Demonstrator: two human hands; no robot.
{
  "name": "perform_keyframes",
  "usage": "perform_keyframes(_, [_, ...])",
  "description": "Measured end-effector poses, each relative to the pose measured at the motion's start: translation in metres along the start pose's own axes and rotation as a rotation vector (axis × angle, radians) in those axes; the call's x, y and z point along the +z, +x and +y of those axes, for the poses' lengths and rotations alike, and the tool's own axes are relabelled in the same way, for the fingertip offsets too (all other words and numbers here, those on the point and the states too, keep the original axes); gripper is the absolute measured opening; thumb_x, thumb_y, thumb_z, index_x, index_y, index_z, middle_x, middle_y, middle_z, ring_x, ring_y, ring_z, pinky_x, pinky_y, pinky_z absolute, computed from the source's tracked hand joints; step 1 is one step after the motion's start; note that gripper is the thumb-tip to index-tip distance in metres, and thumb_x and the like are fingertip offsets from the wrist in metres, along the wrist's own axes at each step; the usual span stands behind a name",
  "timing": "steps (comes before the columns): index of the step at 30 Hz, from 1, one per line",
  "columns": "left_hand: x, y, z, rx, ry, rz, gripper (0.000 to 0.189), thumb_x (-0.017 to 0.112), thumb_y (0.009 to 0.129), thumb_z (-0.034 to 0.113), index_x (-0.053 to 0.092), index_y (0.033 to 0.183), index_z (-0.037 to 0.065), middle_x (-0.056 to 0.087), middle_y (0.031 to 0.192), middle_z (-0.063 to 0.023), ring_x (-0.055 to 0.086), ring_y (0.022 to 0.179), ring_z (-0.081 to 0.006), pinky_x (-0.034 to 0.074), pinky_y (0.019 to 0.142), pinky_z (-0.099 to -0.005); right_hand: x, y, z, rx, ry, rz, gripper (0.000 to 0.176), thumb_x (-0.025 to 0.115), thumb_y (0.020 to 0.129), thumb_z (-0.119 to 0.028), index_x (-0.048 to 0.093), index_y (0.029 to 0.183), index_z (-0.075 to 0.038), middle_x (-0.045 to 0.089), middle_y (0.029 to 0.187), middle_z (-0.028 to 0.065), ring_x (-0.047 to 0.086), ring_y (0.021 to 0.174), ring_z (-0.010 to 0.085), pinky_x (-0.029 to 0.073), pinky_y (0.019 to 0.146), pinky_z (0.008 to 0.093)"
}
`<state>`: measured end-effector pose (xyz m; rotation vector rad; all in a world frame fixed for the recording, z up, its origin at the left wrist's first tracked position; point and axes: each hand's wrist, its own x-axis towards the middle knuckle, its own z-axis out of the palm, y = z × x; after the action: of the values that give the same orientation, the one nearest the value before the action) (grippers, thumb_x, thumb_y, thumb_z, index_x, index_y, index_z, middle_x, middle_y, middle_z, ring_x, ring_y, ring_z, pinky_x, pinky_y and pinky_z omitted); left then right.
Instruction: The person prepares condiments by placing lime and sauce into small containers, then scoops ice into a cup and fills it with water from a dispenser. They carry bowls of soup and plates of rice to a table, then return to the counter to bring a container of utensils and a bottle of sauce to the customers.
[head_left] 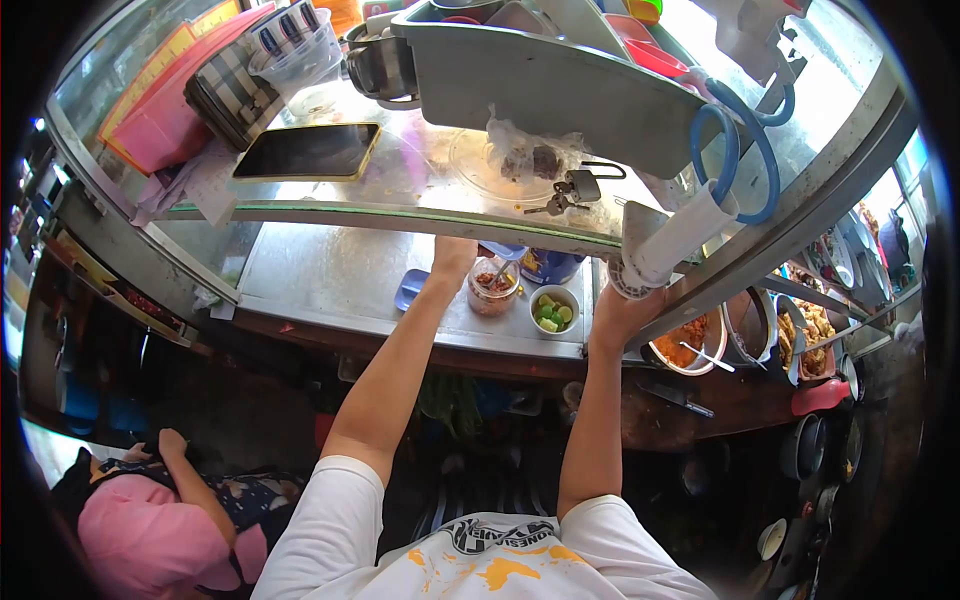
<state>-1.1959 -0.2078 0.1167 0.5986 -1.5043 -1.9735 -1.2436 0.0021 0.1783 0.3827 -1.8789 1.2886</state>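
Observation:
My left hand (457, 257) reaches in under the glass shelf, and the shelf's front edge hides its fingers. Close to it on the metal counter stand a jar of red chili sauce (493, 288) with a spoon in it and a blue plastic dish (411, 290). My right hand (625, 308) is by the counter's right post, its fingers hidden behind a white plastic tube (670, 245) that hangs from the shelf's edge. Left of that hand sits a white bowl of cut limes (553, 310), with a blue container (550, 265) behind it.
On the shelf lie a phone (307, 151), a padlock with keys (573, 190) and a grey tub (550, 95). To the right are a pot of orange food (690, 340), a tray of fried food (815, 335) and a knife (677, 400). A person in pink (150, 530) is at lower left.

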Motion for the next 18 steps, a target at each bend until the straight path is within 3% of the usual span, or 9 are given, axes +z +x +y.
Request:
perform_keyframes(6, [0.001, 0.000, -0.002, 0.027, 0.002, -0.015, 0.020, 0.048, 0.091, 0.010, 0.053, 0.105, -0.003, 0.061, 0.093, -0.0124, 0.064, 0.071, -0.0200, 0.057, 0.052, -0.0321, -0.012, -0.002, -0.005, 0.079, 0.020, -0.115, 0.010, 0.063, 0.071, 0.000, 0.061, 0.077, 0.007, 0.063, 0.082, 0.0203, 0.062, 0.076, 0.0366, 0.046, 0.064, 0.0390])
perform_keyframes(9, [0.004, -0.002, 0.000, 0.048, -0.005, -0.007, 0.019, 0.047, 0.091, 0.009, 0.053, 0.104, -0.003, 0.061, 0.090, -0.0122, 0.064, 0.070, -0.0196, 0.056, 0.052, -0.0321, -0.005, -0.007, 0.009, 0.084, 0.313, -0.083, 0.006, 0.059, 0.072, 0.003, 0.061, 0.074, 0.008, 0.063, 0.080, 0.0191, 0.063, 0.073, 0.0314, 0.047, 0.063, 0.0364])
perform_keyframes(11, [0.004, -0.003, 0.000, 0.061, -0.010, -0.006, 0.018, 0.047, 0.091, 0.008, 0.053, 0.103, -0.003, 0.062, 0.088, -0.0119, 0.064, 0.068, -0.0194, 0.056, 0.051, -0.0317, -0.010, -0.011, 0.009, 0.045, 0.295, -0.160, 0.009, 0.053, 0.078, 0.004, 0.061, 0.078, 0.009, 0.066, 0.077, 0.0154, 0.064, 0.069, 0.0197, 0.049, 0.065, 0.0302])
perform_keyframes(13, [0.003, -0.002, -0.002, 0.074, -0.012, -0.013, 0.017, 0.047, 0.090, 0.007, 0.054, 0.101, -0.003, 0.062, 0.086, -0.0115, 0.064, 0.066, -0.0193, 0.055, 0.051, -0.0310, -0.014, -0.013, 0.002, 0.086, 0.347, -0.197, 0.012, 0.050, 0.083, 0.004, 0.060, 0.081, 0.010, 0.066, 0.075, 0.0132, 0.064, 0.067, 0.0142, 0.050, 0.066, 0.0273])
perform_keyframes(15, [0.002, -0.002, -0.003, 0.071, 0.033, 0.001, 0.017, 0.047, 0.090, 0.007, 0.055, 0.100, -0.004, 0.062, 0.084, -0.0113, 0.064, 0.063, -0.0189, 0.055, 0.050, -0.0303, -0.016, -0.015, -0.010, 0.209, 0.471, -0.193, 0.014, 0.050, 0.086, 0.002, 0.060, 0.082, 0.011, 0.065, 0.074, 0.0126, 0.063, 0.067, 0.0151, 0.051, 0.065, 0.0278])
perform_keyframes(18, [0.003, -0.004, -0.003, 0.075, 0.038, 0.041, 0.016, 0.047, 0.090, 0.006, 0.056, 0.098, -0.005, 0.062, 0.081, -0.0113, 0.063, 0.061, -0.0184, 0.054, 0.050, -0.0300, -0.019, -0.018, -0.019, 0.240, 0.675, -0.173, 0.015, 0.051, 0.089, -0.001, 0.059, 0.085, 0.012, 0.063, 0.076, 0.0112, 0.062, 0.066, 0.0147, 0.052, 0.064, 0.0275])
